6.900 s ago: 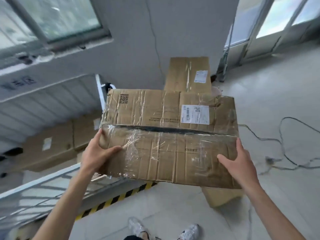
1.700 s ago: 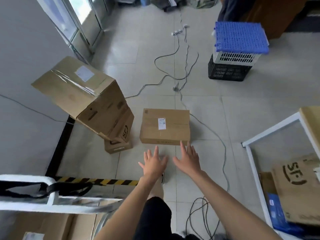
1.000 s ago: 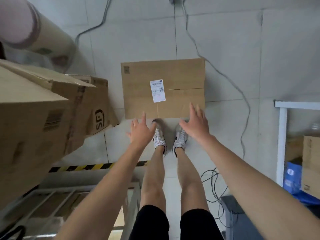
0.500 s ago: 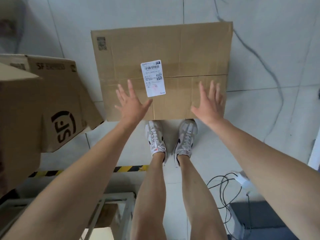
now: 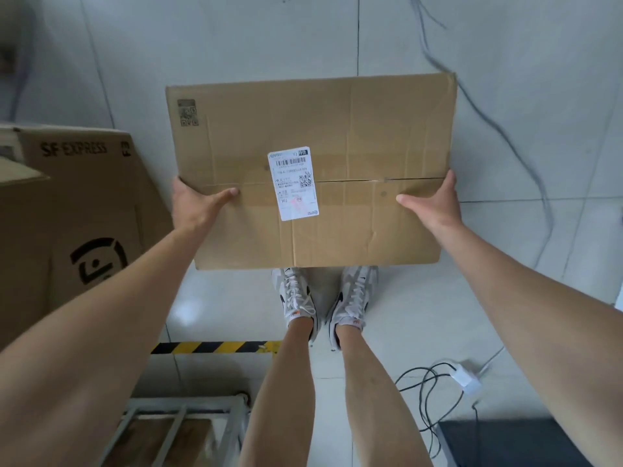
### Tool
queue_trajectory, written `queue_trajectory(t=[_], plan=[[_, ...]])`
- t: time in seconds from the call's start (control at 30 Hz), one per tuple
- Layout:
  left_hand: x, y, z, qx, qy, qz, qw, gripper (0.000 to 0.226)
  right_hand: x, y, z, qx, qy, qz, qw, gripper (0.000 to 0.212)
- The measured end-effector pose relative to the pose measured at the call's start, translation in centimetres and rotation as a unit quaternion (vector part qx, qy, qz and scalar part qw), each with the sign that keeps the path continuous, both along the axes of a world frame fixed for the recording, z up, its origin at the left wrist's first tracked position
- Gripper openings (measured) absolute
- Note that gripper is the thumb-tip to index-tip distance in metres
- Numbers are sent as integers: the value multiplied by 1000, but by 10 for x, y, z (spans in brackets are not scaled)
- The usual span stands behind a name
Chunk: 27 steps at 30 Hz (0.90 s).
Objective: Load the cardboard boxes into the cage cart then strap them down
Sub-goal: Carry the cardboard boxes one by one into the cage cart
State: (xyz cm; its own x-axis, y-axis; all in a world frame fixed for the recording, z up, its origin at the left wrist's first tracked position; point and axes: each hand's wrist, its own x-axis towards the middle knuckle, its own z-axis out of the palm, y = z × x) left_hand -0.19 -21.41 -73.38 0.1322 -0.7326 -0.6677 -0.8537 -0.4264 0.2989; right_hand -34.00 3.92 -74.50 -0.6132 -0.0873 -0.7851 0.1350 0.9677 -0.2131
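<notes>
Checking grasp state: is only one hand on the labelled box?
No, the left hand and right hand grip opposite side edges of the labelled box.

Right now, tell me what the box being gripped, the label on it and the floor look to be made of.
Box: brown corrugated cardboard, matte, with creases and dents; glossy clear tape seems to run along the flap seam.
Label: white printed paper, probably a sticker, with barcode and QR code.
Floor: pale tiles with grout lines, glossy enough to show soft reflections; ceramic or stone-look, unclear which.
</notes>
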Motion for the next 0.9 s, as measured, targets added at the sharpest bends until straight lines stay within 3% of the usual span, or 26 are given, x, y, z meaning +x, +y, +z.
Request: queue_trajectory(t=[0.13, 0.27, 0.43, 0.57, 0.67, 0.77, 0.9], plan=[[0, 18, 44, 14, -13, -10, 1000, 101, -7, 17, 46, 8, -10, -6, 1000, 117], [-9, 41, 117, 29, 19, 18, 999, 95, -19, 34, 138, 16, -3, -1, 1000, 113], [-37, 64, 244, 63, 69, 95, 991, 106, -44, 43, 285, 26, 15, 3, 1000, 110], [-58, 77, 362, 70, 111, 95, 987, 101, -80, 53, 403, 8, 23, 28, 999, 111], [-64, 101, 444, 61, 132, 84, 986, 104, -98, 62, 472, -17, 36, 53, 998, 110], [-63, 139, 515, 34, 97, 52, 993, 109, -109, 72, 525, -45, 44, 107, 992, 110], [-43, 200, 591, -74, 45, 59, 995, 109, -112, 78, 576, -88, 48, 188, 977, 110]])
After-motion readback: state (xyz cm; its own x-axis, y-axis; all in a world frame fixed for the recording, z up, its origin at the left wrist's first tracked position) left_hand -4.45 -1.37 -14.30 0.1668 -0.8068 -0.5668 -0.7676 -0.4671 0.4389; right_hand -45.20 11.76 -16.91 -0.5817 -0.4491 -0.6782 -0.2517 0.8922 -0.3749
